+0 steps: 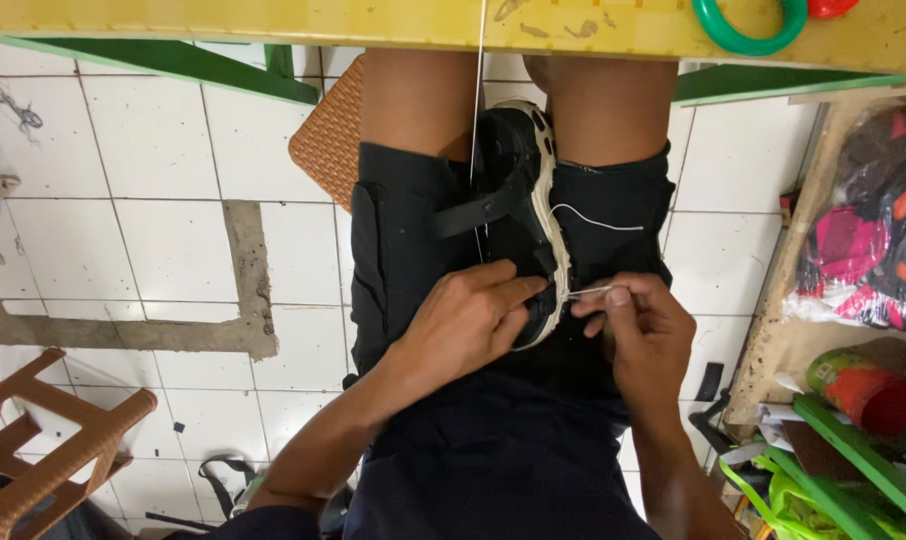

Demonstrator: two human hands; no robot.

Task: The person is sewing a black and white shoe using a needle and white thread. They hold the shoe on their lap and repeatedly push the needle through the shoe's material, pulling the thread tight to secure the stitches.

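Observation:
A black sandal with a pale cream sole (521, 190) rests upright between my knees on my black shorts. My left hand (465, 322) grips its near end, fingers pressed over the upper and sole edge. My right hand (641, 335) pinches a thin white thread or needle (588, 291) at the sole's right edge. A loop of white thread (595, 222) lies across my right thigh, and another strand (478, 90) runs up toward the table.
A yellow table edge (373, 22) with green frame crosses the top, a green ring (748, 35) on it. White tiled floor lies left, a brown plastic stool (43, 450) at bottom left. Bagged colourful goods (878, 250) and a red cup (878, 400) crowd the right.

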